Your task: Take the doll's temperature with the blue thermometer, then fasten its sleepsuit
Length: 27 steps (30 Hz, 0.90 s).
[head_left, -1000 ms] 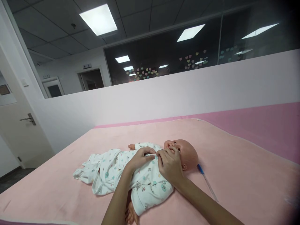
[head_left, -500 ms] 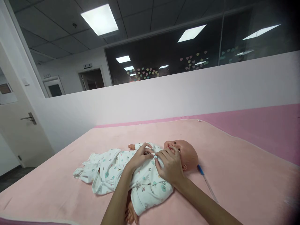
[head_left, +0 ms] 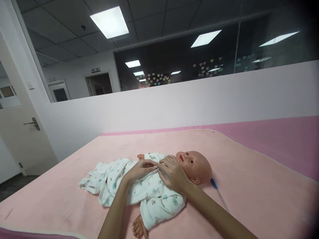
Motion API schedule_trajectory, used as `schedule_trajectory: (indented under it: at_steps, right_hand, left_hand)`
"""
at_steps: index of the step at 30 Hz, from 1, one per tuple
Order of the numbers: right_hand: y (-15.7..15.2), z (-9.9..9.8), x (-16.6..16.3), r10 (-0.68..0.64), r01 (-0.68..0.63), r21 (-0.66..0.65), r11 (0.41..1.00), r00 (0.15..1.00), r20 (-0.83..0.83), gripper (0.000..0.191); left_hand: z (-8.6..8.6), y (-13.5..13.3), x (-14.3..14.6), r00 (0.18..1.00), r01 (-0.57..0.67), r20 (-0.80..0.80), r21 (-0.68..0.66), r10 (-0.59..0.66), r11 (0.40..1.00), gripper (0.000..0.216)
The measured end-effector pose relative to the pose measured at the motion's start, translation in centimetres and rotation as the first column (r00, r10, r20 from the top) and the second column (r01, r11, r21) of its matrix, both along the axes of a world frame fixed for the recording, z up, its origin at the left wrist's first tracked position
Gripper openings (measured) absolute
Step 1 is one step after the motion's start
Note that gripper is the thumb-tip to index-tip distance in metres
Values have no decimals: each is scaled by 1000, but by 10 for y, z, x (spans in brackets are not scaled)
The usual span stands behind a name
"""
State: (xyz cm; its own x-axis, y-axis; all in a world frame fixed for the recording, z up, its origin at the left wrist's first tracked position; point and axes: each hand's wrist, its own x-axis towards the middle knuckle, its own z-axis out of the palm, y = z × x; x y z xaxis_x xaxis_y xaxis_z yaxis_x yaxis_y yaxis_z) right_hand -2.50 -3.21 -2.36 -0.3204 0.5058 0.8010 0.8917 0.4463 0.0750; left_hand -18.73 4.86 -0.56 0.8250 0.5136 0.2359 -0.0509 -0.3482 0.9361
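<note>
Fingertips of my left hand (head_left: 141, 168) and right hand (head_left: 171, 174) pinch the printed romper (head_left: 149, 192) closed at the chest, steadying the baby doll (head_left: 196, 164) lying mid-frame on the pink blanket (head_left: 249, 186); a syringe (head_left: 219, 196) lies beside its head.

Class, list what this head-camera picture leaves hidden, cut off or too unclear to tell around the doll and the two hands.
- Head view: whatever the left hand and right hand pinch on the doll's romper; fingers cover it.
- Head view: the doll hides the top of the blue-tipped stick.
- Head view: the doll's feet, inside the cloth.
- Both forearms, cut by the bottom edge.
</note>
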Motion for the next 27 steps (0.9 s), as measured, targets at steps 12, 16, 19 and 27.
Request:
schedule_trajectory:
  at_steps: [12, 16, 19, 27]
  right_hand:
    - [7, -10, -5, 147, -167, -103, 981, 974, -173, 10]
    - [8, -13, -7, 103, -139, -141, 980, 966, -238, 6]
    - [9, -14, -7, 81, -128, -162, 978, 960, -269, 8]
    - [9, -19, -6, 47, -102, -157, 982, 947, -319, 9]
  left_hand:
    - [-14, 7, -9, 980, -198, 17, 154, 198, 968, 22]
    - [-13, 6, -9, 972, -226, -26, 166, 233, 960, 23]
    - [-10, 4, -10, 982, -187, -16, 133, 190, 973, 24]
    - [-9, 3, -10, 996, -81, 36, 90, 78, 993, 34]
